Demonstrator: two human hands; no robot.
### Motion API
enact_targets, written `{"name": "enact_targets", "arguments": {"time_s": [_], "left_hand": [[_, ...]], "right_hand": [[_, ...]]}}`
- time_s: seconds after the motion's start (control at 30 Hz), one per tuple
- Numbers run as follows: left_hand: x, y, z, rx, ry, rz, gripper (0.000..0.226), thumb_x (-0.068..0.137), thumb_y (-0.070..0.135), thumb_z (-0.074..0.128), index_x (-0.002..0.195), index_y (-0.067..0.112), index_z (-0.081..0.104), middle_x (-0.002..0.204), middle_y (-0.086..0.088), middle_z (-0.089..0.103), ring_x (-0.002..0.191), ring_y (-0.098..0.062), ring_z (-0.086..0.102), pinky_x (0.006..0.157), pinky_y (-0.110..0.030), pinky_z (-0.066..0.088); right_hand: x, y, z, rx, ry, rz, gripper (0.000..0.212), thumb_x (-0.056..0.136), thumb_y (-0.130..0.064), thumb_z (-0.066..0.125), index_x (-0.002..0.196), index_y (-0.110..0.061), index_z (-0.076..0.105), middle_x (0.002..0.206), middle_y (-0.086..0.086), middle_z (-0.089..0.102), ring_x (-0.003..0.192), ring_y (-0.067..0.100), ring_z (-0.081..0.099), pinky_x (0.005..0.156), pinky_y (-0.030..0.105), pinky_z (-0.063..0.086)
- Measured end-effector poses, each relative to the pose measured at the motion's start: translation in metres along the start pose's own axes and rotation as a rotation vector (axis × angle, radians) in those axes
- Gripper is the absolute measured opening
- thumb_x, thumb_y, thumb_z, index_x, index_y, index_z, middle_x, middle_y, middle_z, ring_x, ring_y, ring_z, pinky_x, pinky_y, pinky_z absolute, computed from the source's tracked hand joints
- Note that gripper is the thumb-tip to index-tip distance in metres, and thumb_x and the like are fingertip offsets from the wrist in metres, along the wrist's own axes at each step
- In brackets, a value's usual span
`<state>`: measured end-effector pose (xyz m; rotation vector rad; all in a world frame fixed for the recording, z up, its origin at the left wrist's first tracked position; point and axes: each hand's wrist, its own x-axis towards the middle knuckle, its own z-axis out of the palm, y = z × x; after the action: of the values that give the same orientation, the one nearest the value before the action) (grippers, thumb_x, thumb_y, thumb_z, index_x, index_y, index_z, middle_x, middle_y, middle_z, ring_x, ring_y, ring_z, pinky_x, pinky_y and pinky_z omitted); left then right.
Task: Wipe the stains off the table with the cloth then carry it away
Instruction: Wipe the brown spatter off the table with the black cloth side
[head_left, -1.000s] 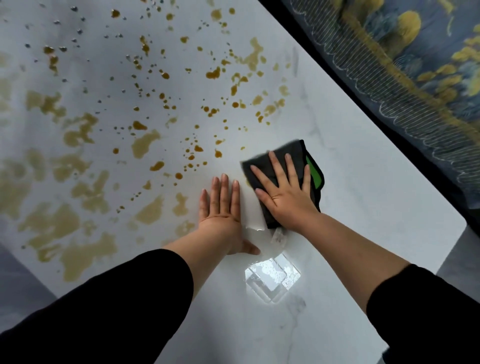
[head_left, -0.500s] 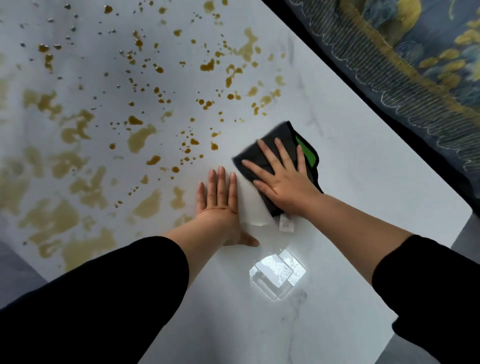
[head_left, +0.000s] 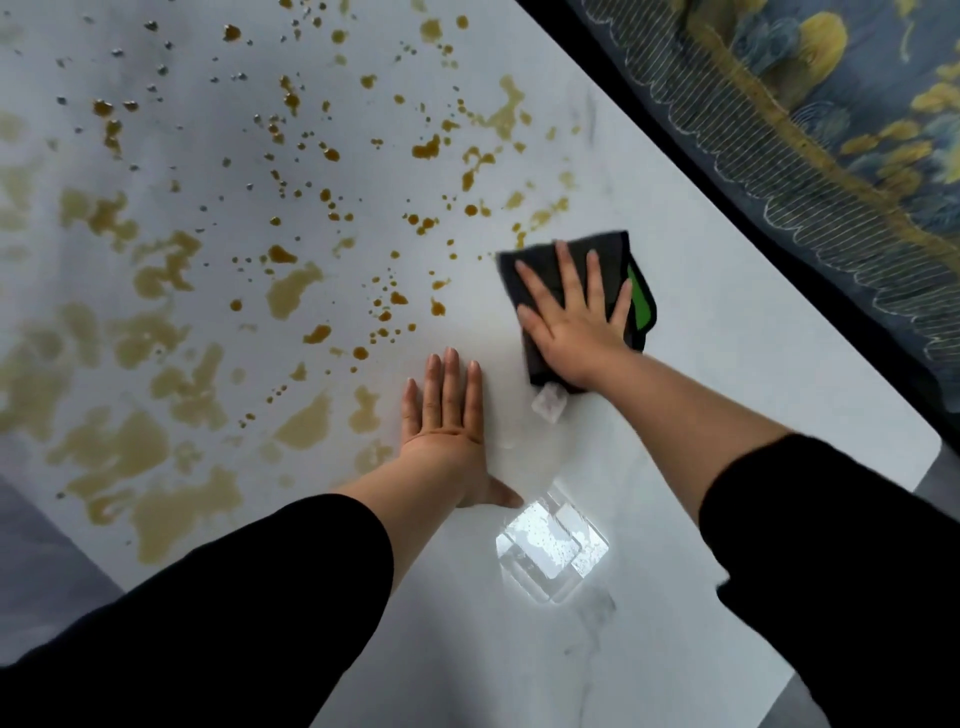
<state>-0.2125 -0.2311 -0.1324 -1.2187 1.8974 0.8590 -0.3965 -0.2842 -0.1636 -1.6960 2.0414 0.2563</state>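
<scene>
- A small white tag sticks out from the near corner of the cloth. Any words on it are too blurry to read.
- The table is white and shiny, with thin grey lines like marble. A bright patch of light shines on it close to the person.
- The table's long edge runs slanting down the right side to a round corner. Past it are a dark strip and a blue and yellow rug.
- Another edge shows at the bottom left, with grey floor past it.
- Bare white table lies between the cloth and the right edge, and also near the person.
- The cloth is dark grey and folded, with a green patch on its right side. It lies flat on the table, just right of the brown stains.
- The stains are drops and big pale splotches all over the left part.
- The right hand presses on the cloth, fingers straight and spread.
- The left hand lies flat on the table beside the cloth, not touching it, fingers straight and together, thumb out.
- Both sleeves are black.
</scene>
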Motion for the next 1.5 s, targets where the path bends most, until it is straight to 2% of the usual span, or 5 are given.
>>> {"name": "enact_targets", "arguments": {"time_s": [0.17, 0.43, 0.93, 1.33, 1.5], "left_hand": [[0.004, -0.002, 0.003, 0.011, -0.003, 0.006, 0.146, 0.062, 0.087, 0.056, 0.127, 0.01, -0.05, 0.121, -0.013, -0.064, 0.111, -0.032, -0.059, 0.106, -0.052, -0.03], [0.001, -0.002, 0.002, 0.008, -0.001, 0.02, 0.143, 0.065, 0.085, 0.055, 0.134, 0.009, -0.045, 0.13, -0.016, -0.059, 0.114, -0.034, -0.057, 0.11, -0.053, -0.025], [0.006, 0.0, 0.001, -0.001, -0.042, -0.002, 0.139, 0.069, 0.082, 0.055, 0.121, 0.009, -0.053, 0.116, -0.013, -0.066, 0.109, -0.032, -0.06, 0.102, -0.051, -0.033], [0.004, -0.002, -0.002, -0.023, -0.017, 0.014, 0.146, 0.064, 0.084, 0.058, 0.13, 0.009, -0.048, 0.125, -0.014, -0.062, 0.115, -0.033, -0.057, 0.107, -0.051, -0.029], [0.004, 0.0, 0.0, -0.02, 0.021, -0.009, 0.151, 0.056, 0.088, 0.059, 0.117, 0.009, -0.055, 0.113, -0.013, -0.068, 0.111, -0.032, -0.059, 0.102, -0.052, -0.033]], "right_hand": [[0.04, -0.01, -0.016, 0.025, 0.011, 0.048, 0.052, 0.096, -0.059, 0.012, 0.143, -0.055, -0.011, 0.156, -0.01, -0.028, 0.141, 0.023, -0.03, 0.106, 0.06, -0.02], [-0.02, -0.012, 0.015, 0.0, -0.066, -0.02, 0.053, 0.093, -0.065, 0.008, 0.135, -0.061, -0.023, 0.151, -0.014, -0.037, 0.138, 0.019, -0.036, 0.104, 0.056, -0.025], [0.162, -0.007, -0.095, 0.044, -0.001, 0.163, 0.052, 0.098, -0.058, 0.012, 0.145, -0.052, -0.009, 0.157, -0.009, -0.025, 0.144, 0.023, -0.024, 0.11, 0.062, -0.014], [-0.007, 0.004, 0.005, -0.031, 0.059, -0.043, 0.053, 0.096, -0.06, 0.01, 0.144, -0.054, -0.012, 0.157, -0.011, -0.023, 0.143, 0.019, -0.026, 0.107, 0.054, -0.022], [-0.094, -0.003, 0.051, -0.031, 0.057, 0.005, 0.053, 0.094, -0.062, 0.008, 0.139, -0.056, -0.021, 0.155, -0.012, -0.028, 0.14, 0.016, -0.031, 0.104, 0.049, -0.029]]}}
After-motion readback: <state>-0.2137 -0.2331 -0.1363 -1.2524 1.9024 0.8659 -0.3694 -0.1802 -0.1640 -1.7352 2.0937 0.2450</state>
